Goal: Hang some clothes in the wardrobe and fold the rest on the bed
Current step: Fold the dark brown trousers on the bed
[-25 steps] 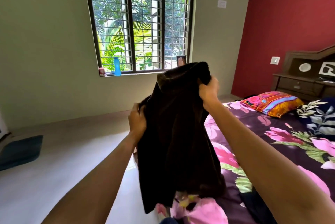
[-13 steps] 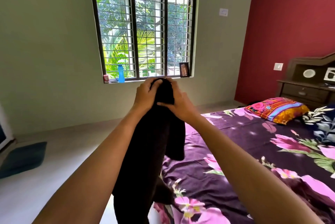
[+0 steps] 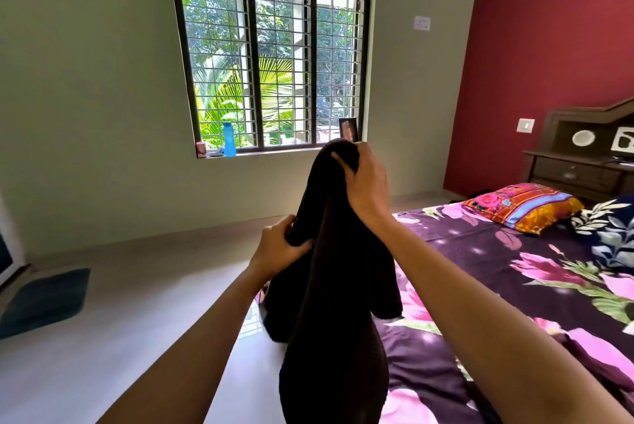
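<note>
A dark brown garment [image 3: 332, 314] hangs in the air in front of me, doubled lengthwise, over the near left edge of the bed [image 3: 487, 286]. My right hand [image 3: 367, 183] grips its top end, held high. Lower down, my left hand [image 3: 281, 248] pinches the garment's left edge. The bed has a purple sheet with pink flowers. The wardrobe is out of view.
A bright patterned pillow [image 3: 521, 204] and a dark leaf-print pillow [image 3: 610, 235] lie at the head of the bed. A dark wooden bedside unit [image 3: 579, 163] stands by the red wall. A blue bottle [image 3: 229, 144] is on the window sill. A dark mat [image 3: 44, 300] lies on the floor at left.
The garment went from spread wide between both hands to gathered together. Since half a second ago my left hand has slid down its left edge while my right stays at the top.
</note>
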`<state>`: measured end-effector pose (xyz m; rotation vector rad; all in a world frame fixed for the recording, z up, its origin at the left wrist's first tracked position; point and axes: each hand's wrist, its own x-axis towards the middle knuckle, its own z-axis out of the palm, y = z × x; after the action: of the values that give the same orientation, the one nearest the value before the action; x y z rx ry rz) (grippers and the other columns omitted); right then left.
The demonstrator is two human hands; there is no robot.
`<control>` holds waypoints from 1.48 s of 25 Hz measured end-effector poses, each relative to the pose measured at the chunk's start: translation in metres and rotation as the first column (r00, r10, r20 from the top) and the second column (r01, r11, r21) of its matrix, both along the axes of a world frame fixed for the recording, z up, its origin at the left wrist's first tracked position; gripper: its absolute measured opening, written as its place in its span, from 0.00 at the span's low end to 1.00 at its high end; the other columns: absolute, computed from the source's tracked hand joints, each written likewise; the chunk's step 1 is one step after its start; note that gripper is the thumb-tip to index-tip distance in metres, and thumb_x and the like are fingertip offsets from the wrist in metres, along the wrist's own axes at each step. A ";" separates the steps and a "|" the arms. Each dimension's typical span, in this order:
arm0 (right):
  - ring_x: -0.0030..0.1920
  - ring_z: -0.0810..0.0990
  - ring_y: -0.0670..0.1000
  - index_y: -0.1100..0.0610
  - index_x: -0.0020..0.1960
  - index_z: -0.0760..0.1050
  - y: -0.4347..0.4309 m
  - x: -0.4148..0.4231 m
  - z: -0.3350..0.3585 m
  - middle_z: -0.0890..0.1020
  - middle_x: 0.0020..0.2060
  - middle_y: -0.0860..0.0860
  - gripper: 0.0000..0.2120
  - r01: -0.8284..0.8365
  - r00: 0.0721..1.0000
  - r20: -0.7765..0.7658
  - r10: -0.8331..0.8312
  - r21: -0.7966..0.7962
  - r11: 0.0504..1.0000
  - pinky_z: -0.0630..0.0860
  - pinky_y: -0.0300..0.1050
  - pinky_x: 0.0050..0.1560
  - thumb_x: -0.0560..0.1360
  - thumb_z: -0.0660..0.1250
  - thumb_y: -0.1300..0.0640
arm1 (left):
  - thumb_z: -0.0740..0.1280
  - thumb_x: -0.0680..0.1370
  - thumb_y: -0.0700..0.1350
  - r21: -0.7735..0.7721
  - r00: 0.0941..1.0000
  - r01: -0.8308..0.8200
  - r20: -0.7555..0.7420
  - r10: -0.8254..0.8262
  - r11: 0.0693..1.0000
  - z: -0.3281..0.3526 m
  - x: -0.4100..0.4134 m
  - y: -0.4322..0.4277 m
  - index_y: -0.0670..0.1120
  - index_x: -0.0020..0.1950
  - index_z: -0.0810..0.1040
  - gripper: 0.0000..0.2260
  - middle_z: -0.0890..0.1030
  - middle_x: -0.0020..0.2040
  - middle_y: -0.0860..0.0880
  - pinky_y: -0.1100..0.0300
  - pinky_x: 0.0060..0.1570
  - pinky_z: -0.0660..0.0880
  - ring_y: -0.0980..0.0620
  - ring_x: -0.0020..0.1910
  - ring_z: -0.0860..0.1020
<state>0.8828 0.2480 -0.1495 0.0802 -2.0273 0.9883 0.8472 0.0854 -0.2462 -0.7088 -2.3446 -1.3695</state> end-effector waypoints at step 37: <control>0.57 0.78 0.55 0.61 0.64 0.72 0.061 -0.020 0.011 0.79 0.56 0.55 0.23 -0.027 0.998 0.031 0.061 -0.648 0.761 0.76 0.48 0.59 0.71 0.73 0.60 | 0.65 0.78 0.41 0.459 0.993 -0.105 0.104 0.064 0.882 0.061 -0.022 -0.006 0.42 0.48 0.78 0.04 0.80 0.39 0.47 0.56 0.45 0.71 0.50 0.41 0.76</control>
<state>0.8627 0.3088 -0.1385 -0.2766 -1.6196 1.6882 0.8251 0.0789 -0.1852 -0.4039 -1.9543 -1.8557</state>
